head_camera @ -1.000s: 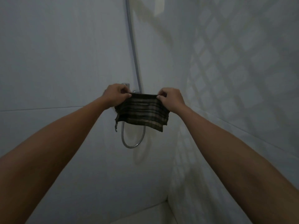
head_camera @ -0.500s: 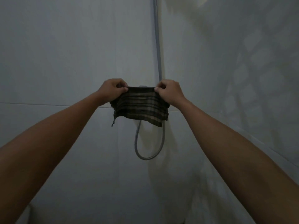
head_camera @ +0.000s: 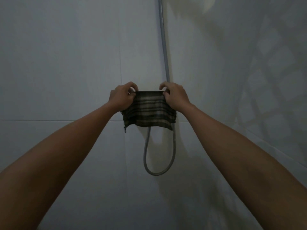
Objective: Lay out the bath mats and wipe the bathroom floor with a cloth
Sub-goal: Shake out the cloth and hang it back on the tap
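Observation:
A small dark cloth (head_camera: 149, 110) with pale stripes hangs stretched between both of my hands, in front of a white tiled wall. My left hand (head_camera: 122, 96) pinches its upper left corner and my right hand (head_camera: 175, 96) pinches its upper right corner, arms held out straight. The cloth's lower edge is frayed and droops at the left. No bath mat and no floor are in view.
A grey shower hose (head_camera: 163, 47) runs down the wall behind the cloth and loops low (head_camera: 156, 173) below it. The tiled wall (head_camera: 66, 63) fills the view, with the room's corner and a second wall (head_camera: 265, 80) to the right.
The view has swung left and up, so the hose and hands sit further right and the floor has dropped out of sight. Both hands keep their hold on the cloth.

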